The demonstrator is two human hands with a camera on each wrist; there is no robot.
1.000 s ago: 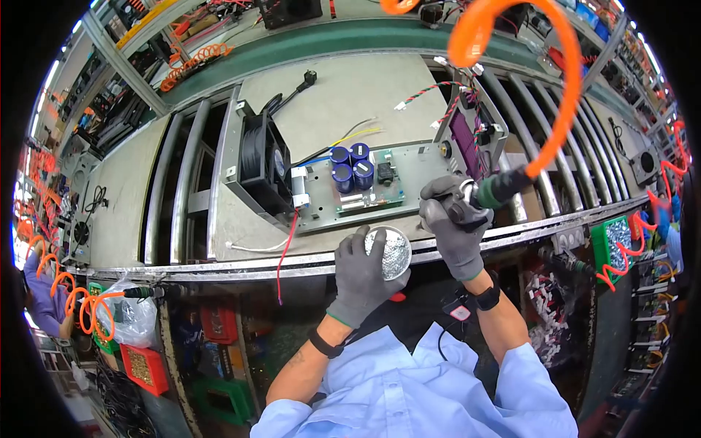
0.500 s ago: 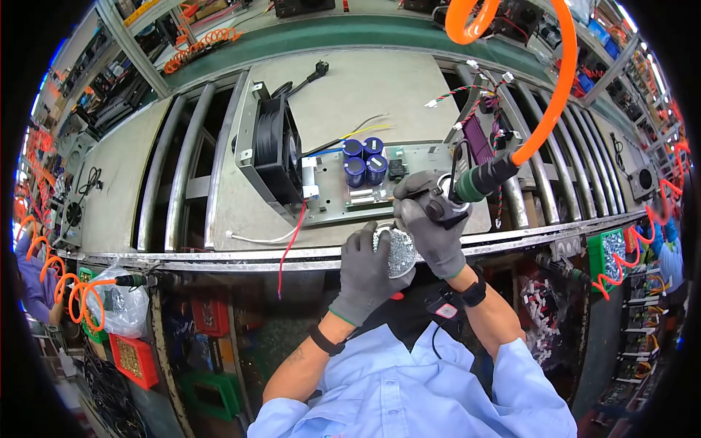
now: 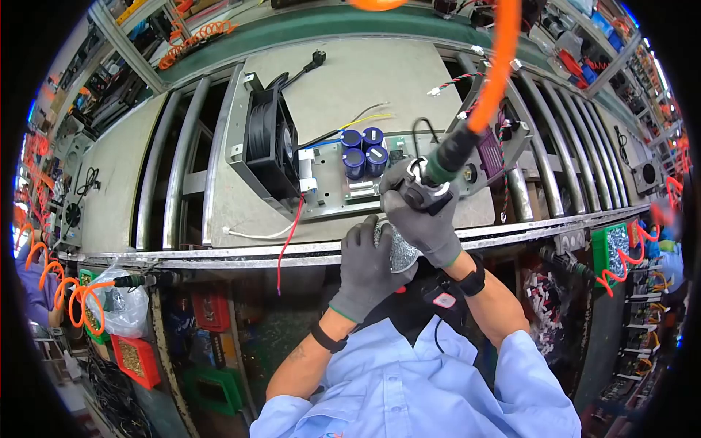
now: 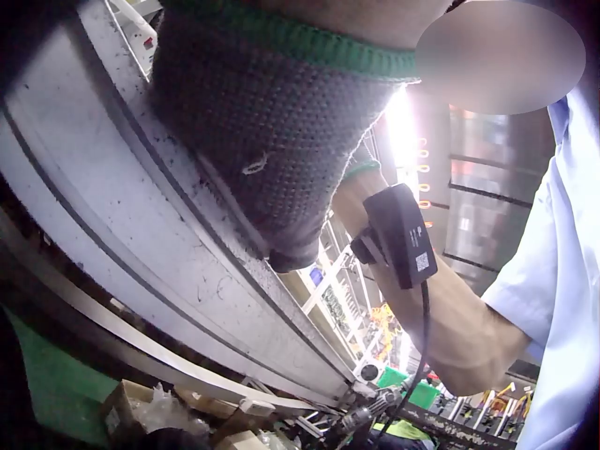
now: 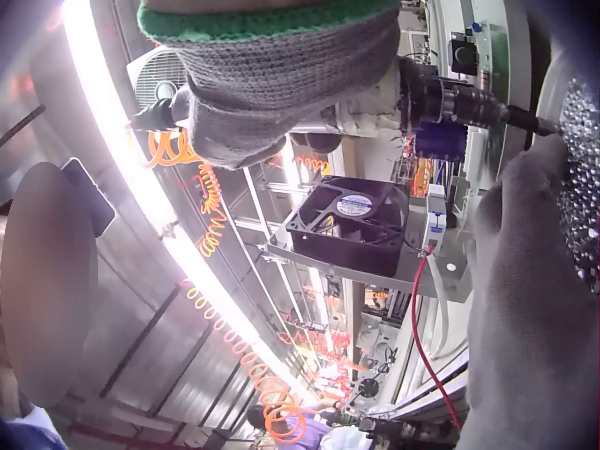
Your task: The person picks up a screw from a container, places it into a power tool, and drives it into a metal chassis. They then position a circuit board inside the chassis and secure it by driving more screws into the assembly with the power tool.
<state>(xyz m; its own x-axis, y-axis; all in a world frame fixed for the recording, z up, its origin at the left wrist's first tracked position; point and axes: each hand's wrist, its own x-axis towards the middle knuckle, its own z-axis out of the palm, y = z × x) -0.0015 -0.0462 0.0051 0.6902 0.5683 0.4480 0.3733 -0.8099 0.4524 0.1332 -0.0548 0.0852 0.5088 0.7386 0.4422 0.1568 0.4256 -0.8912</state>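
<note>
My gloved left hand [image 3: 365,271] holds a cup of small silvery screws [image 3: 402,255] at the bench's front edge. My gloved right hand [image 3: 422,228] grips an air screwdriver [image 3: 432,181] fed by an orange hose [image 3: 498,77]. In the right wrist view, the screwdriver's bit [image 5: 530,120] points into the cup, its tip right beside a left fingertip. Just behind both hands lies a metal chassis plate [image 3: 321,204] carrying blue capacitors [image 3: 365,155] and a black fan [image 3: 269,142]. The left wrist view shows mostly the glove's cuff [image 4: 272,122], the cup being hidden there.
A purple heat sink [image 3: 491,152] with loose wires stands right of the plate. A red wire [image 3: 289,252] hangs over the front edge. Metal rollers [image 3: 188,164] flank the work board. A green bin of screws [image 3: 612,248] sits at the right, a red bin [image 3: 136,361] lower left.
My right hand has moved left with the screwdriver, from beside the cup to close over it, now covering part of it. The left hand keeps its hold on the cup.
</note>
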